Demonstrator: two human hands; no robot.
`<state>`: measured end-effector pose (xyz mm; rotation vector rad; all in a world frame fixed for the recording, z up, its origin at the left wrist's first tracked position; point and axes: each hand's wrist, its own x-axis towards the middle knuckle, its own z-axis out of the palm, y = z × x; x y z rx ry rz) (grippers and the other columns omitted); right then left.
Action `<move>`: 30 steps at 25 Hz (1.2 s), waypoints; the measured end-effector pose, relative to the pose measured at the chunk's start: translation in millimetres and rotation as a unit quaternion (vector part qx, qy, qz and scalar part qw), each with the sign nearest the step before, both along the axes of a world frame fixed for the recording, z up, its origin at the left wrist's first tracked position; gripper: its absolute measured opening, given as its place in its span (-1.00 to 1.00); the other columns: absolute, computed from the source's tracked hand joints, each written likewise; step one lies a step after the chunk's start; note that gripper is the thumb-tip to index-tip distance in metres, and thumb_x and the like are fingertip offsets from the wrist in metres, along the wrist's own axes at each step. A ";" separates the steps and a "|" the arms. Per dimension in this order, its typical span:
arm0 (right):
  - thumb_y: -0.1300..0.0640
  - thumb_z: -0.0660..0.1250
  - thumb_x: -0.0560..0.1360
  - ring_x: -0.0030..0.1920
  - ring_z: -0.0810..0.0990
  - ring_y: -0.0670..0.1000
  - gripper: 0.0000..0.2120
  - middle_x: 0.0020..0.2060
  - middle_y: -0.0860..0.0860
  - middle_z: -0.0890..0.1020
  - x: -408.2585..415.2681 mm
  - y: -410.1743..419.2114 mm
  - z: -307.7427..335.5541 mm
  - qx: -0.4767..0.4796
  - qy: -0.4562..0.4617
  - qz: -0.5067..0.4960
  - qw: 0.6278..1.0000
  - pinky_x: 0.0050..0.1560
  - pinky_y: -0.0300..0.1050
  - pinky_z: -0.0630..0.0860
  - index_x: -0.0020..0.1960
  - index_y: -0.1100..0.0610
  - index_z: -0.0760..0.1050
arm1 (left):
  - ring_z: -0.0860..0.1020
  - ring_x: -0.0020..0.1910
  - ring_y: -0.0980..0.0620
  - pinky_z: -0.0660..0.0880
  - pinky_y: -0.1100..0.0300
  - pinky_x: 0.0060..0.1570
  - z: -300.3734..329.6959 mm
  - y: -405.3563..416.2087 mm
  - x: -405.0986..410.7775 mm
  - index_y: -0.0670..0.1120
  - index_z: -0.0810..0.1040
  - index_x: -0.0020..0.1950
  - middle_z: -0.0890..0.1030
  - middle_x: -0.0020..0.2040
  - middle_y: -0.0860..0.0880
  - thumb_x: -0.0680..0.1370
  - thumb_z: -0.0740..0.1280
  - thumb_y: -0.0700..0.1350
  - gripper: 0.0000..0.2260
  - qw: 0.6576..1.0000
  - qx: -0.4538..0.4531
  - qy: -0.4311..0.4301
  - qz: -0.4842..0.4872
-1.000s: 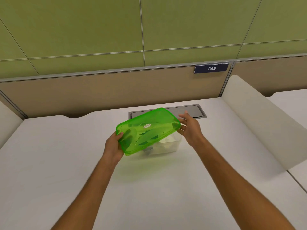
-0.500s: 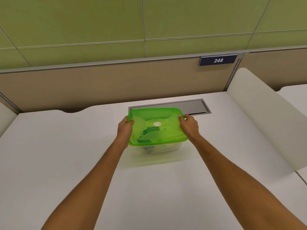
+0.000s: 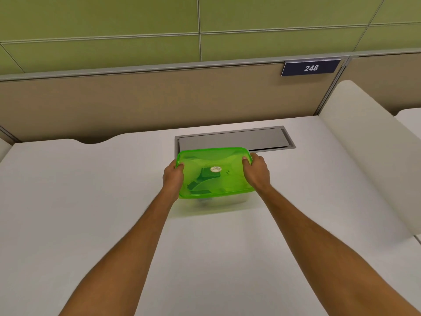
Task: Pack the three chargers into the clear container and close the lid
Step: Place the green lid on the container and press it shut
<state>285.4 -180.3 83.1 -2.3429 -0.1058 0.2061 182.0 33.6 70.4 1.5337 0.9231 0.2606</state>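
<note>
A translucent green lid [image 3: 218, 163] lies flat on top of the clear container [image 3: 227, 201], which stands on the white desk. My left hand [image 3: 173, 176] grips the lid's left edge with the thumb on top. Gripping the right edge the same way is my right hand [image 3: 256, 171]. Dark charger shapes [image 3: 202, 181] show dimly through the lid; how many are inside I cannot tell. Only the container's front wall shows below the lid.
A grey cable hatch [image 3: 262, 139] is set into the white desk [image 3: 91, 213] just behind the container. A beige partition with a "248" sign [image 3: 311, 68] closes the back. A white divider panel [image 3: 369, 151] rises along the right side.
The lid was tilted above the container a second ago; both hands have lowered it level onto the container and now hold its two short edges.
</note>
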 end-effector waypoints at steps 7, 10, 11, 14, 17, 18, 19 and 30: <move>0.02 0.11 0.62 0.26 0.45 0.29 -0.58 0.26 0.26 0.46 1.5 1.7 -5.3 -0.025 -0.016 0.005 1.000 0.21 0.11 0.40 0.38 0.22 0.35 | 0.48 0.24 -0.11 0.41 -0.04 0.30 -6.9 -5.4 -5.8 -0.05 0.42 0.39 0.51 0.31 -0.11 0.62 0.17 -0.16 -0.67 0.998 -0.013 -0.051 0.021; 0.05 0.13 0.61 0.25 0.46 0.27 -0.61 0.27 0.24 0.46 0.3 2.3 -4.7 0.004 -0.025 0.002 1.000 0.21 0.08 0.39 0.38 0.22 0.35 | 0.46 0.28 -0.10 0.39 -0.04 0.33 -7.3 -6.9 -3.1 -0.03 0.40 0.41 0.50 0.34 -0.10 0.62 0.16 -0.16 -0.65 0.997 -0.011 -0.069 0.022; 0.07 0.13 0.61 0.25 0.46 0.26 -0.62 0.28 0.23 0.46 1.8 2.2 -4.3 0.009 -0.020 0.002 1.000 0.21 0.07 0.39 0.38 0.21 0.35 | 0.46 0.28 -0.11 0.39 -0.04 0.33 -6.9 -6.6 -0.8 -0.03 0.40 0.41 0.50 0.34 -0.11 0.62 0.16 -0.17 -0.65 0.997 -0.012 -0.069 0.014; 0.09 0.12 0.61 0.23 0.48 0.26 -0.65 0.24 0.24 0.51 9.0 1.9 -1.5 0.012 0.000 0.006 1.000 0.19 0.06 0.39 0.33 0.21 0.39 | 0.46 0.27 -0.16 0.40 -0.07 0.31 -5.4 -4.7 5.8 -0.06 0.39 0.41 0.49 0.34 -0.15 0.62 0.15 -0.17 -0.65 0.999 0.000 -0.038 -0.009; 0.07 0.11 0.62 0.21 0.50 0.27 -0.65 0.21 0.25 0.55 11.1 3.7 -1.3 -0.005 0.005 0.009 1.000 0.17 0.08 0.41 0.33 0.22 0.37 | 0.44 0.28 -0.17 0.39 -0.05 0.31 -8.0 -5.1 7.5 -0.04 0.33 0.45 0.47 0.36 -0.15 0.63 0.15 -0.12 -0.63 1.000 0.016 0.001 -0.021; 0.05 0.10 0.62 0.21 0.50 0.28 -0.63 0.21 0.25 0.54 9.5 4.5 -3.0 -0.022 0.001 0.005 1.000 0.16 0.10 0.42 0.34 0.21 0.35 | 0.42 0.30 -0.17 0.38 -0.03 0.32 -9.6 -5.8 7.1 -0.02 0.31 0.46 0.45 0.37 -0.14 0.63 0.14 -0.10 -0.62 0.999 0.025 0.011 -0.025; 0.01 0.08 0.62 0.21 0.49 0.29 -0.61 0.21 0.25 0.52 7.3 5.3 -5.0 -0.046 -0.004 -0.001 0.999 0.14 0.12 0.43 0.35 0.20 0.33 | 0.41 0.31 -0.18 0.37 -0.02 0.32 -11.1 -6.7 7.0 -0.01 0.29 0.48 0.44 0.38 -0.14 0.64 0.13 -0.09 -0.61 0.999 0.036 0.019 -0.029; -0.19 0.01 0.60 0.12 0.53 0.34 -0.51 0.16 0.25 0.49 1.0 4.9 -11.7 -0.113 -0.006 -0.040 0.993 0.05 0.14 0.46 0.40 0.06 0.29 | 0.45 0.18 -0.23 0.37 0.04 0.09 -2.6 10.3 38.9 -0.21 0.47 0.26 0.50 0.26 -0.25 0.57 0.08 -0.15 -0.66 0.985 0.107 0.135 -0.029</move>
